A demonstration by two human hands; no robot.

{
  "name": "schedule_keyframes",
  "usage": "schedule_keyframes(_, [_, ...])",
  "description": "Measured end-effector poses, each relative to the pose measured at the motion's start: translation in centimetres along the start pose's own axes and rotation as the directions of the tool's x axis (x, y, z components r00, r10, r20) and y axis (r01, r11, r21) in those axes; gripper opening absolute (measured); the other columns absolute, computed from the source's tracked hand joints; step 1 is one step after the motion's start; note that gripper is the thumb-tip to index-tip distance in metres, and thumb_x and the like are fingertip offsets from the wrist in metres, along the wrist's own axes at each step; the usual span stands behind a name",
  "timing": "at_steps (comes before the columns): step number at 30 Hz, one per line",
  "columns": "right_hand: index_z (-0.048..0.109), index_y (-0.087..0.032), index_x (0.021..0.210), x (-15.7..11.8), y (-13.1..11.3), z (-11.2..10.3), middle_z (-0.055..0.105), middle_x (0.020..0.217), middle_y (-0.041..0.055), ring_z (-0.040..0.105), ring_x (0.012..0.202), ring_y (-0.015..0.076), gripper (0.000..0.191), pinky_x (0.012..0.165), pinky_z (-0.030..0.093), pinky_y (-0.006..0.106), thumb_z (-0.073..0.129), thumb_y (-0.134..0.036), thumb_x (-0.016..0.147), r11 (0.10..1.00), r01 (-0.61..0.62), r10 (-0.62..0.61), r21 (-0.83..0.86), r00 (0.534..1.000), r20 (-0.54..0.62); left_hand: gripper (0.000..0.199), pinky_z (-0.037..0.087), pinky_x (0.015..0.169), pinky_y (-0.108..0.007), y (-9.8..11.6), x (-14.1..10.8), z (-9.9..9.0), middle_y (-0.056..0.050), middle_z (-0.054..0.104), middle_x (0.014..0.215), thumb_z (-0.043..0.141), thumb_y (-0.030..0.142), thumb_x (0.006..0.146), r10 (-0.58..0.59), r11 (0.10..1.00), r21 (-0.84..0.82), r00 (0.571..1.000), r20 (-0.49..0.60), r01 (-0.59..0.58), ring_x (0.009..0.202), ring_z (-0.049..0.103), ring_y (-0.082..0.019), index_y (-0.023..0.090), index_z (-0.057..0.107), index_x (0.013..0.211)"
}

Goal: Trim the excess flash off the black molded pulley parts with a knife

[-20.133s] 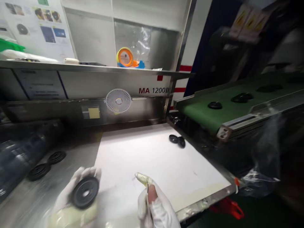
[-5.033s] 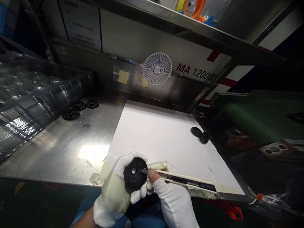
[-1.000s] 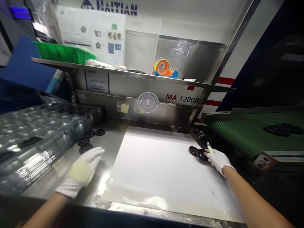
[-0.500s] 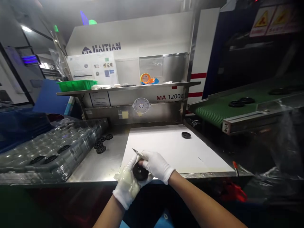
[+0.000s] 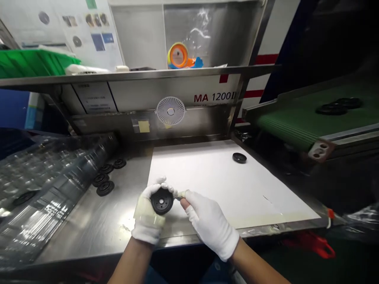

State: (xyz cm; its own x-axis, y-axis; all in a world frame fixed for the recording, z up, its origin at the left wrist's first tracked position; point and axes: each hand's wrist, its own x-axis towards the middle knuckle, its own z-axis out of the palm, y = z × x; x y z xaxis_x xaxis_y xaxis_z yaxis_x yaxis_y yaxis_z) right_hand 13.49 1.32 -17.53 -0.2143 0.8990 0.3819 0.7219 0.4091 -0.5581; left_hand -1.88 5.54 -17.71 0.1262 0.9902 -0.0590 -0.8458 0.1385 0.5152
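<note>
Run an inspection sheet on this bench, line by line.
Surface: white paper sheet on a stainless steel bench.
Job's things: black round moulded disc with a centre hole; small steel blade, mostly hidden by the right hand.
Clutter: four black ribbed discs, one at, on the steel; one black flat disc on the paper; clear plastic trays at left.
Grips: left grip, white glove with clear tape, holds the disc; right grip, white glove, pinches the blade.
Cables: nothing seen.
Surroundings: green conveyor belt; white fan; orange-and-yellow roll behind a steel shelf.
</note>
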Motion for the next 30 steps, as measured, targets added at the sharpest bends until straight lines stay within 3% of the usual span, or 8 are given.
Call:
schedule_keyframes(3, [0.059,-0.024,0.097,1.3,-0.3,1.2,0.063,0.087,0.0006,0.057,0.077,0.015,0.022,0.066,0.038,0.024,0.039,-0.034,0.099,0.99,0.049,-0.049,-0.132,0.999,0.005,0.027,0.052,0.074,-0.029,0.0,0.1,-0.9,-0.003,0.06,0.078,0.064,0.011,0.072,0.083,0.991,0.104,0.996,-0.022,-0.08,0.074,0.06,-0.014,0.014,0.064,0.099])
schedule_keyframes(6, [0.058,-0.024,0.092,2.0,-0.1,1.9,0.063,0.083,-0.0003,0.056,0.073,0.0143,0.024,0.063,0.035,0.023,0.038,-0.036,0.099,0.972,0.048,-0.046,-0.232,0.999,0.014,0.041,0.051,0.078,-0.028,-0.1,0.2,-1.4,-0.004,0.063,0.085,0.068,0.003,0.064,0.18,0.97,0.173,0.983,-0.029,-0.172,0.081,0.061,-0.015,0.017,0.064,0.103])
schedule_keyframes(11, [0.053,-0.025,0.087,1.8,0.2,2.7,0.061,0.079,-0.0029,0.055,0.07,0.0142,0.024,0.06,0.028,0.025,0.038,-0.039,0.099,0.939,0.004,-0.002,-0.345,1.0,0.007,0.017,0.051,0.073,-0.028,-0.5,1.3,-1.1,0.0,0.056,0.072,0.064,0.018,0.076,0.136,0.99,0.053,0.987,-0.079,-0.132,0.07,0.058,-0.012,0.015,0.063,0.093])
schedule_keyframes(14, [0.052,-0.025,0.087,1.3,0.0,3.3,0.06,0.077,-0.0038,0.054,0.068,0.0142,0.024,0.059,0.026,0.026,0.037,-0.039,0.1,0.933,-0.024,0.029,-0.359,1.0,0.007,0.016,0.051,0.071,-0.027,-0.6,1.6,-0.8,0.001,0.055,0.072,0.063,0.019,0.078,0.136,0.991,0.007,0.985,-0.102,-0.136,0.069,0.057,-0.011,0.016,0.062,0.093])
schedule_keyframes(19, [0.05,-0.026,0.085,0.5,-0.8,4.6,0.058,0.073,-0.0048,0.051,0.063,0.015,0.022,0.057,0.023,0.028,0.039,-0.039,0.099,0.939,-0.054,0.051,-0.34,0.999,-0.018,0.016,0.05,0.074,-0.028,-0.8,1.7,-1.0,0.001,0.055,0.072,0.062,0.019,0.078,0.246,0.969,0.05,0.958,-0.148,-0.241,0.069,0.057,-0.011,0.016,0.062,0.093])
schedule_keyframes(26, [0.049,-0.025,0.084,0.2,-2.1,5.9,0.06,0.077,-0.0047,0.051,0.065,0.0149,0.019,0.057,0.023,0.029,0.04,-0.035,0.099,0.962,-0.054,0.042,-0.268,0.998,-0.05,0.021,0.049,0.082,-0.028,-1.0,2.0,-0.9,0.002,0.058,0.073,0.06,0.016,0.077,0.316,0.94,-0.076,0.932,-0.178,-0.334,0.071,0.059,-0.009,0.018,0.061,0.098])
schedule_keyframes(28, [0.05,-0.025,0.085,0.3,-2.0,5.7,0.06,0.079,-0.004,0.052,0.068,0.015,0.019,0.059,0.025,0.027,0.04,-0.034,0.099,0.967,-0.044,0.034,-0.252,0.998,-0.044,0.026,0.05,0.085,-0.035,-0.6,1.6,-1.0,-0.003,0.063,0.084,0.058,0.02,0.078,0.252,0.966,-0.03,0.957,-0.142,-0.258,0.084,0.062,-0.016,0.019,0.061,0.104])
schedule_keyframes(30, [0.05,-0.025,0.086,0.4,-1.8,5.4,0.061,0.082,-0.0034,0.053,0.072,0.015,0.018,0.062,0.027,0.026,0.04,-0.032,0.099,0.973,-0.028,0.021,-0.231,0.999,-0.031,0.032,0.05,0.083,-0.044,0.0,1.1,-1.2,-0.009,0.064,0.094,0.055,0.023,0.077,0.109,0.994,0.011,0.991,-0.074,-0.108,0.094,0.062,-0.025,0.017,0.06,0.108])
